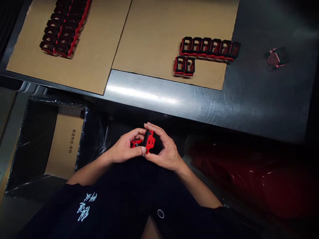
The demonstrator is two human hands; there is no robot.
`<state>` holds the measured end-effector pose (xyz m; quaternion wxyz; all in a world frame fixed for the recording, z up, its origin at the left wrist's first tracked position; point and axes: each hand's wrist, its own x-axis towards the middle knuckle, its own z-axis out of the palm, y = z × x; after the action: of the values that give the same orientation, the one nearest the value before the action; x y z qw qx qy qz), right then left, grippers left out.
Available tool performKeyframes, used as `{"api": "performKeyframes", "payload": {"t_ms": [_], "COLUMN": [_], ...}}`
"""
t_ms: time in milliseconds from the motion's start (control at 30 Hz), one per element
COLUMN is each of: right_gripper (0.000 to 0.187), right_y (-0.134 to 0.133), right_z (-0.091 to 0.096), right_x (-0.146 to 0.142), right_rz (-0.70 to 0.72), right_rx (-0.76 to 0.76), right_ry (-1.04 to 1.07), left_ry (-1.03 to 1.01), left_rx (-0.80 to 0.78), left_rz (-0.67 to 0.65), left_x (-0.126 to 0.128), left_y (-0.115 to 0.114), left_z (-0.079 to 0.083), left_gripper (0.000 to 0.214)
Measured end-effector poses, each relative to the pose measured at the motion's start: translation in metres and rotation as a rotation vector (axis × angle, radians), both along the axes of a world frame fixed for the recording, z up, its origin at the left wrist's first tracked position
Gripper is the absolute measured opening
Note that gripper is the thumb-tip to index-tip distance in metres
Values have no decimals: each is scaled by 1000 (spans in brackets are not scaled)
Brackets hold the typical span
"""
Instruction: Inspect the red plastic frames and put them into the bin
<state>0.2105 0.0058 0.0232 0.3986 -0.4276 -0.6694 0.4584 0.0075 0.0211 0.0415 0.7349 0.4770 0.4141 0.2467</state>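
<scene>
Low in the view, my left hand (124, 148) and my right hand (165, 149) grip a red and black plastic part (149, 141) between them, above my lap. A smaller red piece (136, 143) sticks out of it towards my left palm, partly covered by my fingers. Far ahead on a cardboard sheet (159, 33) lies a row of several black and red rectangular plastic frames (206, 48), with two more frames (183, 66) beneath its left end. My hands touch none of these.
A steel table edge (199, 113) runs across the view in front of me. Another cardboard sheet (74, 59) holds packed rows of frames (63, 30). One frame (276, 57) lies on bare steel at right. A plastic-lined box (64, 146) stands low left, a glossy red bag (249, 176) low right.
</scene>
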Motion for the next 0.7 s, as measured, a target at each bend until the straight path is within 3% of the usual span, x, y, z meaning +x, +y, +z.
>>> {"api": "performKeyframes", "payload": {"t_ms": [200, 300, 367, 533, 700], "right_gripper": [75, 80, 75, 35, 35], "right_y": [0, 0, 0, -3, -3], "right_z": [-2, 0, 0, -4, 2], "right_x": [1, 8, 14, 25, 22], "right_rz": [-4, 9, 11, -64, 19], "right_rx": [58, 10, -85, -428, -620], "right_ry": [-58, -57, 17, 321, 464], "left_ry": [160, 218, 255, 344, 436], "left_rx": [69, 101, 139, 368, 626], "left_rz": [18, 46, 72, 76, -38], "left_x": [2, 1, -1, -3, -3], "left_y": [-3, -5, -7, -8, -5], "left_z": [4, 5, 5, 4, 5], "left_gripper": [53, 57, 59, 58, 50]}}
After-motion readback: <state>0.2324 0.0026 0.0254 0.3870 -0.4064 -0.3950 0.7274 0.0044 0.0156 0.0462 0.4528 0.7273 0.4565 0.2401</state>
